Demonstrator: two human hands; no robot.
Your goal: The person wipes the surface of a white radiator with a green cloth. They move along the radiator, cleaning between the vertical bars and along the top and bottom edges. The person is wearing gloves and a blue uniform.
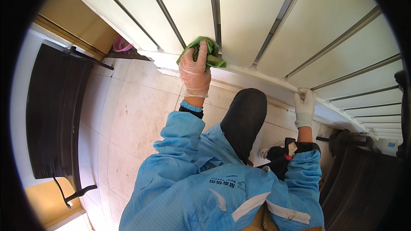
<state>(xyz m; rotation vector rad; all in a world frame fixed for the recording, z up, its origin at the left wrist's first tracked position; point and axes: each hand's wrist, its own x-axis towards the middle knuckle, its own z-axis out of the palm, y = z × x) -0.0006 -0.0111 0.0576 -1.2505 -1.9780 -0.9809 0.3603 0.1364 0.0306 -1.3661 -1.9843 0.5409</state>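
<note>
My left hand [195,73], in a thin clear plastic glove, holds a bunched green cloth [210,53] against the lower edge of a large white slatted panel [247,16]. Dark gaps run between its slats. Farther right, my right hand [305,107] wears a white glove and has its fingers bent over the panel's bottom rail; their undersides are hidden. The cloth covers the end of one slat and part of a gap. Both arms are in light blue sleeves.
A dark bench [57,112] with black metal legs stands at the left, and another dark seat [359,176] at the lower right. A pink basin [122,43] lies beyond the panel's left corner. Pale tiles [138,112] cover the floor. My bent knee [247,118] is below the panel.
</note>
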